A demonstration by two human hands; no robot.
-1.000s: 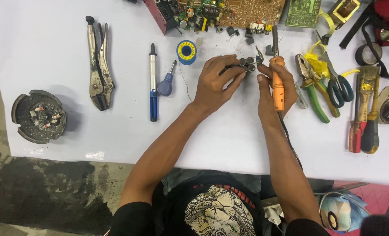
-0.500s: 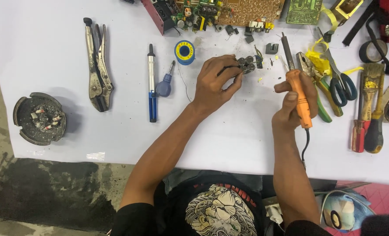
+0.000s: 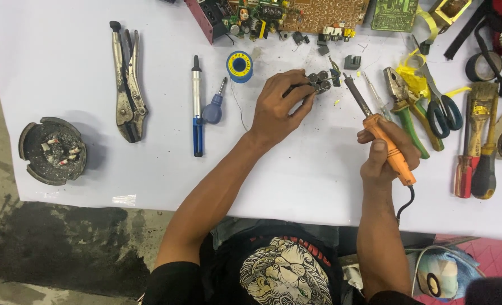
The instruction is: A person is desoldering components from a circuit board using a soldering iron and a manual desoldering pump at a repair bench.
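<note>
My left hand [image 3: 278, 108] pinches a small cluster of dark grey electronic parts [image 3: 320, 82] against the white table [image 3: 149, 169]. My right hand [image 3: 382, 153] grips a soldering iron [image 3: 384, 139] by its orange handle. The iron's dark metal tip points up and left, a short way right of the parts and not touching them. Its black cord runs down past my wrist.
Locking pliers [image 3: 126, 79], a blue-handled pen-shaped tool [image 3: 197, 107], a small blue screwdriver [image 3: 214, 106] and a solder spool [image 3: 239, 66] lie left of my left hand. An ashtray [image 3: 52, 150] sits far left. Circuit boards [image 3: 324, 12] lie at the back; green pliers [image 3: 409, 110], scissors [image 3: 440, 107] and screwdrivers [image 3: 477, 158] at right.
My right hand has drawn the soldering iron away from the parts, moving down and right. My left hand has stayed on the parts.
</note>
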